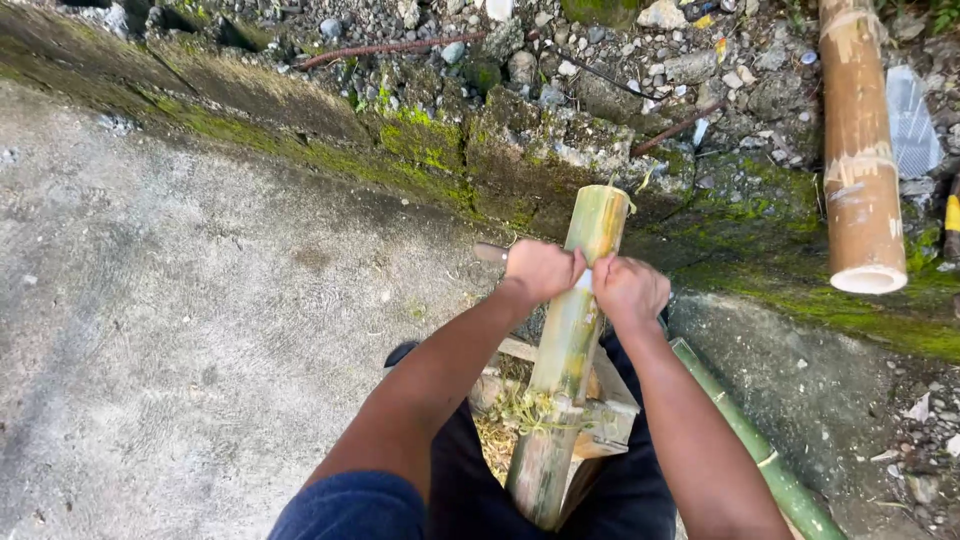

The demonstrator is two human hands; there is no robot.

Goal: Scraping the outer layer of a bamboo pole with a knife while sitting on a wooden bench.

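A concrete slab point(180, 330) spreads out to the left of the grip, edged by a mossy stone kerb point(420, 140) that runs beyond the hands, with loose gravel point(600, 50) farther out still. Well to the right of the grip lies a dry brown bamboo pole point(858, 150), its cut end facing the person. Between the 2 hands stands the bamboo stem point(570, 340), pale green and yellow where it is scraped; its long axis runs from the person's lap up and away, tilted slightly to the right, and its far cut end points toward the kerb. Its near end drops below the grip, between the person's dark-clad legs, across a small wooden block point(610, 400) littered with stringy shavings point(525, 410). A thinner green bamboo stick point(750, 440) lies below and to the right of the grip, slanting away to the lower right. The left hand point(540, 268) is curled into a tight fist around one end of a blade point(490, 252), whose grey tip juts out past the knuckles on the left. The right hand point(628, 288) is likewise clenched on the other side of the stem, just beside it; what it grips is hidden under the fingers, so that cannot be told. Both fists sit level, pressed against the stem's upper part.
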